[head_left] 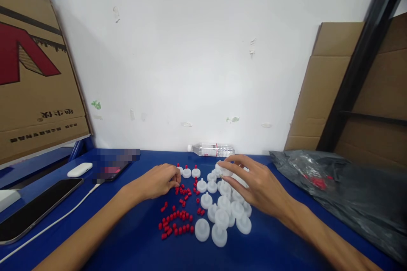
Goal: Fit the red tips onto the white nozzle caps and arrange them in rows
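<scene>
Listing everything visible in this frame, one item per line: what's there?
White round plastic caps: about twenty, white, table centre.
Small red plastic plugs: dozens, red, left of caps.
Clear plastic water bottle: one, clear, lying by wall.
Black plastic bag: one, black, table right.
Brown cardboard boxes: several, brown, both sides.
Black smartphone: one, black, table left.
Blue table: one, blue, under everything.
Left hand: one, curled beside red plugs.
Right hand: one, gripping a white cap.

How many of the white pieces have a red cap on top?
3, in a row beyond the left hand: first capped piece at its fingertips, second beside it, third rightmost. The hands may hide more.
</scene>
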### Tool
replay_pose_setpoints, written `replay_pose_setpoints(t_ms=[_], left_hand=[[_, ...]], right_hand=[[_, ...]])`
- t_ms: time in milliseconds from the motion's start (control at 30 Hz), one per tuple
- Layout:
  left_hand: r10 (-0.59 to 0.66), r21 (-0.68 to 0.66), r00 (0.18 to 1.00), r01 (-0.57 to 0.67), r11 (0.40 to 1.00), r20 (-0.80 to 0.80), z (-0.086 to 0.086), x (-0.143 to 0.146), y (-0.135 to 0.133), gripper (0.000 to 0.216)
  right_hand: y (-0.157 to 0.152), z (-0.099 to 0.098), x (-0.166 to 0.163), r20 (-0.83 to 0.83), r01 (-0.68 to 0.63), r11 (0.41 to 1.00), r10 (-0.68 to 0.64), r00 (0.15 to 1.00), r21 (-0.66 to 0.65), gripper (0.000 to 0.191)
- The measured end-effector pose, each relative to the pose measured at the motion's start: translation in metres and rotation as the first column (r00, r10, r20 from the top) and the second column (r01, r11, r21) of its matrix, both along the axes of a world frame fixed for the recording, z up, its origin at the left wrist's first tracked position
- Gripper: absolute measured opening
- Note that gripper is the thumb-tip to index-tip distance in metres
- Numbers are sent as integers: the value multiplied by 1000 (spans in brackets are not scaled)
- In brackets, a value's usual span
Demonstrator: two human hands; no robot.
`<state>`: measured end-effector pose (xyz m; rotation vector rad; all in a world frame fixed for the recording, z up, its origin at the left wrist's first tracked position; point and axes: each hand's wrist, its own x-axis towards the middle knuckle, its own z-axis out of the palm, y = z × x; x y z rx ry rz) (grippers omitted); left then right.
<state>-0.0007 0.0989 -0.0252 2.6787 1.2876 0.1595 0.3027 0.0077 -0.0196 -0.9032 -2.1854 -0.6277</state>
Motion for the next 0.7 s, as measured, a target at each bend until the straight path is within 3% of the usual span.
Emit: replay_pose_setpoints(t_ms=[267,467,700], left_hand=[[3,-20,1000,-3,1000,0,1,-2,1,17],[5,-16,1000,-5,1000,-15,4,1,-2,18],[8,25,1000,-7,1000,-18,2,2,-2,14]], right_hand=[[2,-4,1,10,7,998,-7,1000,66,47],[2,-3,1,43,-45,995,41,998,90,43],[2,-4,-1,66,-8,999,6,998,40,41]])
